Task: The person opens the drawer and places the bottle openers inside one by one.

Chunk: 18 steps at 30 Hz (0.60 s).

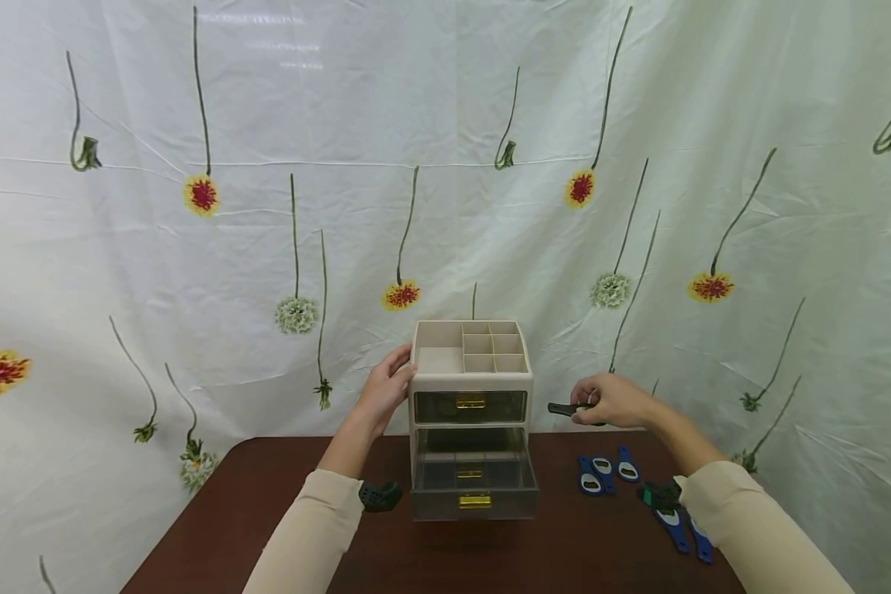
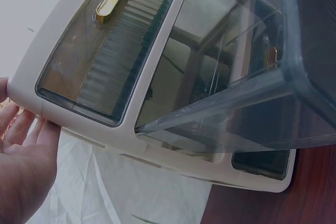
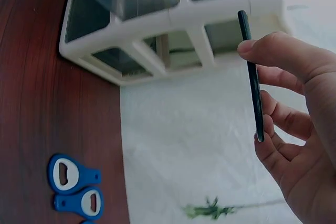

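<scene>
A cream desktop organizer with smoky clear drawers and gold handles stands on the table. Its middle drawer is pulled out; the top drawer is closed. My left hand rests against the organizer's upper left side, its fingers touching the cream frame. To the right of the organizer and apart from it, my right hand holds a thin flat black object in the air. Thumb and fingers pinch it, and it shows nearly edge-on in the right wrist view, so its kind is unclear.
Several blue bottle openers with silvery heads lie on the dark red-brown table, right of the organizer. Some of them lie nearer, beside my right forearm. A white curtain with printed flowers hangs behind the table.
</scene>
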{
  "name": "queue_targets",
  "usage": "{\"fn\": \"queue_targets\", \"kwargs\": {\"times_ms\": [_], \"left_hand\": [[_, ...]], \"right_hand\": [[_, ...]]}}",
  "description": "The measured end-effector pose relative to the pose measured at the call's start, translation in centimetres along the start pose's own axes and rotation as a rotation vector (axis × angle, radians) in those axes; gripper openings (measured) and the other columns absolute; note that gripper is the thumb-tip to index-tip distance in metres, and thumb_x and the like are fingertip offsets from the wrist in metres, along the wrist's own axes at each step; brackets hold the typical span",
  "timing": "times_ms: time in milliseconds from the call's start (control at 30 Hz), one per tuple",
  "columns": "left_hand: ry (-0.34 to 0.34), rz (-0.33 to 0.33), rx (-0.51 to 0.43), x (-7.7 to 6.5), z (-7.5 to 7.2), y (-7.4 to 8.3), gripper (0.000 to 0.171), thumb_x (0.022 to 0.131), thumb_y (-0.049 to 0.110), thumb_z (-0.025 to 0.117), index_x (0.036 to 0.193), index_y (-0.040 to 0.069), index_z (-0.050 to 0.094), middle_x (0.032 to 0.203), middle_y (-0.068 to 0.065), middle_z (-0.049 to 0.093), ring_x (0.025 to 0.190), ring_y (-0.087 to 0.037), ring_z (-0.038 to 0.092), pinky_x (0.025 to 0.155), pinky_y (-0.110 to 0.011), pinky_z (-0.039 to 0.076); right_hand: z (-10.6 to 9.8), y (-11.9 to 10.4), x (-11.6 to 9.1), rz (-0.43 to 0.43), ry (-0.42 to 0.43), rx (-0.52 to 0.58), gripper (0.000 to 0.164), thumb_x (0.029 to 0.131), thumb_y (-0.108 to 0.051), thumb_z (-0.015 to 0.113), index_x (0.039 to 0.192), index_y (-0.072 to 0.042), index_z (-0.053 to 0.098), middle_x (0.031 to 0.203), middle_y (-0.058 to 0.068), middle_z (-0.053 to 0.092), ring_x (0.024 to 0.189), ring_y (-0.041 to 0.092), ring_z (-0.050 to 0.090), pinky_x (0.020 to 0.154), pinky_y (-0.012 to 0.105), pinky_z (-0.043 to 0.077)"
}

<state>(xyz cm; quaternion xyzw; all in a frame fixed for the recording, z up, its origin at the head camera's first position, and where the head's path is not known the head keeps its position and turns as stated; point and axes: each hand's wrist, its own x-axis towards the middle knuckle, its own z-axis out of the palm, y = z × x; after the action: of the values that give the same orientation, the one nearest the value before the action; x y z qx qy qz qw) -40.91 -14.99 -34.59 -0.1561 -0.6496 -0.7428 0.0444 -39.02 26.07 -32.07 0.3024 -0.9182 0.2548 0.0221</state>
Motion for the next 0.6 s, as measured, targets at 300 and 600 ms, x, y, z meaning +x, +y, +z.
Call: {"fn": "queue_targets", "kwargs": {"times_ms": [300,600], "left_hand": [[0.009,-0.005,0.008,0.1,0.0,-0.1,0.055,0.110,0.007,0.048,0.161,0.002,0.030,0.164,-0.018,0.031,0.146,-0.033,0.036,0.115,-0.053,0.034],[0.004,-0.009,0.002,0.1,-0.1,0.0,0.055,0.110,0.008,0.048,0.162,0.002,0.029,0.165,-0.019,0.029,0.147,-0.034,0.034,0.115,-0.053,0.033]], "right_hand": [[0.8,-3.3,1.2,-0.129,-0.018,-0.065,0.016,0.086,-0.023,0.082,0.096,-0.014,0.075,0.081,-0.002,0.059,0.075,0.014,0.050,0.068,0.033,0.045],[2.4,-5.8,2.3,-0.232,-0.014,-0.113,0.016,0.084,-0.026,0.082,0.095,-0.017,0.076,0.080,-0.006,0.059,0.073,0.011,0.049,0.066,0.030,0.043]]}}
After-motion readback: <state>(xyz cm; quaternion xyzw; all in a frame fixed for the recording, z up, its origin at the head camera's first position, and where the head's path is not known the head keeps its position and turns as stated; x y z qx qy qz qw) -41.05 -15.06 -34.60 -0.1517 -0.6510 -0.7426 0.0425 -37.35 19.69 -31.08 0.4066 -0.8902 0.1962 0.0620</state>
